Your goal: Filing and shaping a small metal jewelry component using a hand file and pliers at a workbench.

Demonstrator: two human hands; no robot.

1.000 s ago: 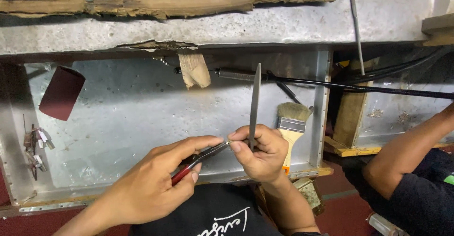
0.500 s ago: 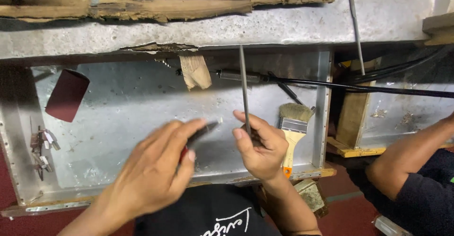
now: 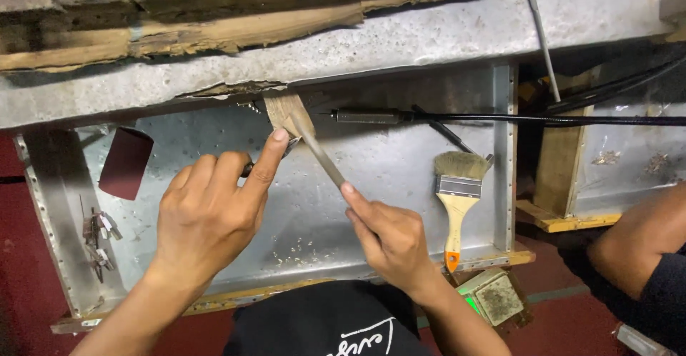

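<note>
Two hands meet over a metal file [image 3: 319, 157], a slim grey bar slanting up from lower right to upper left above the galvanised sheet-metal panel [image 3: 371, 184]. The right hand [image 3: 391, 240] is closed around its lower end, forefinger laid along the bar. The left hand [image 3: 209, 213] has its forefinger stretched out, tip resting on the file's upper end near a small wooden block [image 3: 284, 112]; its other fingers curl around a dark tool, mostly hidden, so what it is I cannot tell. As a judgement, good filing here wants the bar kept level, light even pressure from the guiding fingertip, and strokes running along the edge being dressed.

Just right of the file lies a paintbrush [image 3: 457, 192] with a pale handle and orange tip. A black cable [image 3: 500, 119] crosses the panel's top, near enough to snag. A dark red sheet [image 3: 126, 163], perhaps sandpaper, leans at left. Another person's forearm [image 3: 636, 245] sits at far right, well apart.
</note>
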